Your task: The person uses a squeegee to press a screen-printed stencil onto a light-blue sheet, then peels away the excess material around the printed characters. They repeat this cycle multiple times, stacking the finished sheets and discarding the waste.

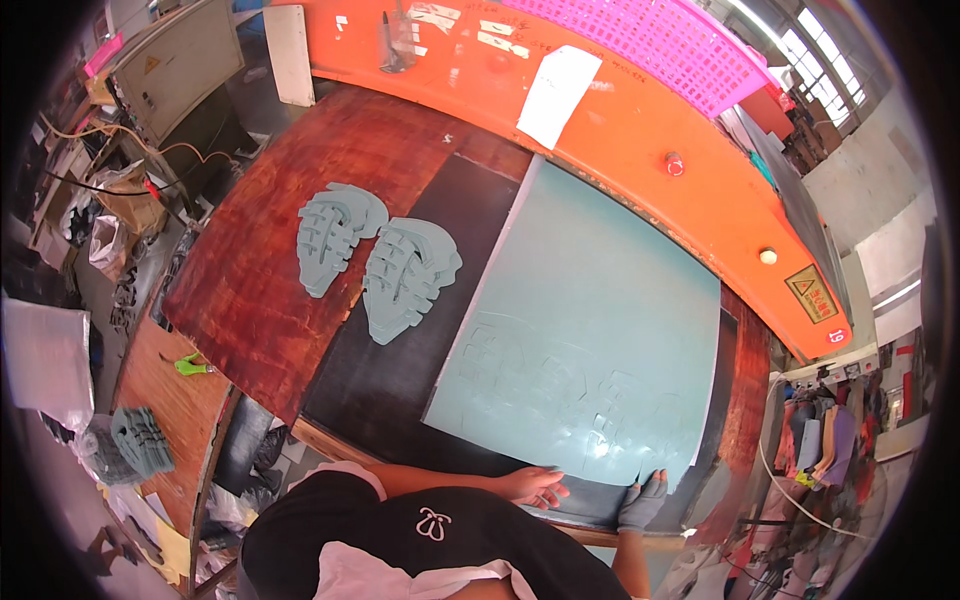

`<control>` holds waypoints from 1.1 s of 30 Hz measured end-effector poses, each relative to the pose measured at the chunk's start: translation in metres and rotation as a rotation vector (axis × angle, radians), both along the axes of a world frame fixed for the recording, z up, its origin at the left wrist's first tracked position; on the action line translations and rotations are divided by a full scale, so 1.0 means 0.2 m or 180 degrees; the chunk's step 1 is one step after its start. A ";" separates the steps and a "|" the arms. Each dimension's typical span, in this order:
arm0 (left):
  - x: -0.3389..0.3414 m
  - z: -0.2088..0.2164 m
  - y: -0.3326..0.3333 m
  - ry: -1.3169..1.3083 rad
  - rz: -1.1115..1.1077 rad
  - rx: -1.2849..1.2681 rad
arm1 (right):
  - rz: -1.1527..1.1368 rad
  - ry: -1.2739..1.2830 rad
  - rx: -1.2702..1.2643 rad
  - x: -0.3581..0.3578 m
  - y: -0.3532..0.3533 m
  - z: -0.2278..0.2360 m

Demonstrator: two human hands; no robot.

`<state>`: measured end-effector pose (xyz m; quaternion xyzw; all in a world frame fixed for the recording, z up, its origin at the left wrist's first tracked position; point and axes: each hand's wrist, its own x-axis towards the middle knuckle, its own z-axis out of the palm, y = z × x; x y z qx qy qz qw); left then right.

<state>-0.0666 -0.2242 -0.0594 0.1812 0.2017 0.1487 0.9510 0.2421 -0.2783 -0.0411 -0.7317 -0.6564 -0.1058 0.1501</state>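
A pale blue-green sheet (590,300) lies on the black board of the work table, with cut outlines pressed into its nearer part. My right hand (643,502), in a grey glove with bare fingertips, rests its outstretched fingers on the sheet's near right edge. My left hand (535,487) is bare and stays just in front of the sheet's near edge, its fingers loosely bent and apart, holding nothing. Two stacks of cut pieces in the same blue-green, a left stack (325,245) and a right stack (405,275), lie left of the sheet.
An orange machine beam (640,130) spans the table's far side, with a red button (675,163) and a pink basket (660,45) on top. At the left, a wooden side table (165,385) carries a green-handled tool (192,365) and more cut pieces (142,440).
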 end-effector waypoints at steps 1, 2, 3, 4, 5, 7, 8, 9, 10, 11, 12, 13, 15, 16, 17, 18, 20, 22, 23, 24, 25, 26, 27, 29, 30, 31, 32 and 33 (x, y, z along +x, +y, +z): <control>0.00 0.00 0.00 0.0001 -0.0011 -0.0003 | -0.0018 0.0027 0.0006 0.00 0.00 0.00; 0.00 0.00 0.00 0.0001 -0.0022 -0.0005 | -0.0037 0.0053 0.0013 -0.01 0.00 0.00; 0.01 -0.01 0.00 0.0035 -0.0012 -0.0021 | -0.0046 0.0043 0.0019 -0.01 0.00 0.00; 0.01 -0.01 0.00 0.0022 -0.0036 0.0013 | -0.0053 0.0032 0.0025 -0.02 0.00 0.00; 0.01 -0.01 0.00 0.0044 -0.0040 0.0034 | -0.0070 0.0038 0.0030 -0.02 0.00 0.00; 0.01 -0.01 -0.01 0.0072 -0.0039 0.0063 | -0.0023 -0.0004 0.0091 -0.03 0.01 0.00; 0.01 0.00 -0.01 0.0081 -0.0036 0.0069 | 0.0003 -0.0006 0.0140 -0.03 0.01 0.00; 0.00 0.00 -0.01 0.0095 -0.0022 0.0070 | -0.0016 -0.0029 0.0117 -0.03 0.01 0.01; 0.00 0.00 -0.01 0.0110 -0.0043 0.0101 | -0.0024 -0.0047 0.0116 -0.03 0.01 0.01; 0.00 0.00 -0.01 0.0128 -0.0047 0.0130 | -0.0028 -0.0064 0.0117 -0.03 0.01 0.01; 0.00 0.01 -0.01 0.0133 -0.0025 0.0129 | -0.0041 -0.0046 0.0101 -0.04 0.01 0.01; 0.00 0.01 -0.02 0.0122 -0.0047 0.0154 | -0.0050 -0.0032 0.0080 -0.04 0.02 0.01; 0.00 0.00 -0.02 0.0111 -0.0052 0.0113 | -0.0066 -0.0003 0.0059 -0.04 0.02 0.01; 0.00 0.00 -0.01 0.0096 -0.0066 0.0133 | -0.0074 0.0008 0.0062 -0.04 0.02 0.02; 0.00 0.00 -0.01 0.0114 -0.0097 0.0107 | -0.0083 0.0017 0.0065 -0.03 0.02 0.02; 0.01 0.00 -0.01 0.0122 -0.0096 0.0067 | -0.0072 0.0012 0.0070 -0.03 0.02 0.02; 0.01 0.00 -0.01 0.0154 -0.0139 0.0088 | -0.0057 -0.0003 0.0072 -0.03 0.02 0.01; 0.01 0.00 -0.01 0.0166 -0.0149 0.0083 | -0.0090 0.0002 0.0034 -0.03 0.02 0.01; 0.01 0.00 -0.01 0.0169 -0.0152 0.0074 | -0.0114 0.0008 0.0019 -0.03 0.02 0.01; 0.01 0.00 -0.01 0.0172 -0.0154 0.0065 | -0.0087 0.0015 0.0027 -0.03 0.02 0.01; 0.01 0.00 -0.02 0.0174 -0.0153 0.0075 | -0.0072 0.0025 0.0037 -0.03 0.02 0.01; 0.01 0.00 -0.02 0.0175 -0.0153 0.0087 | -0.0074 0.0033 0.0026 -0.03 0.02 0.01; 0.01 0.00 -0.02 0.0176 -0.0153 0.0099 | -0.0060 0.0036 0.0046 -0.04 0.02 0.01; 0.01 0.00 -0.02 0.0187 -0.0159 0.0077 | -0.0075 0.0037 0.0031 -0.04 0.02 0.02; 0.01 -0.01 -0.02 0.0159 -0.0116 0.0065 | -0.0069 0.0041 0.0028 -0.04 0.02 0.02; 0.01 -0.01 -0.02 0.0181 -0.0134 0.0077 | -0.0077 0.0046 0.0016 -0.04 0.02 0.02; 0.01 -0.02 -0.02 0.0170 -0.0108 0.0088 | -0.0088 0.0052 0.0006 -0.04 0.03 0.02; 0.01 -0.02 -0.03 0.0159 -0.0084 0.0099 | -0.0090 0.0065 0.0005 -0.04 0.03 0.02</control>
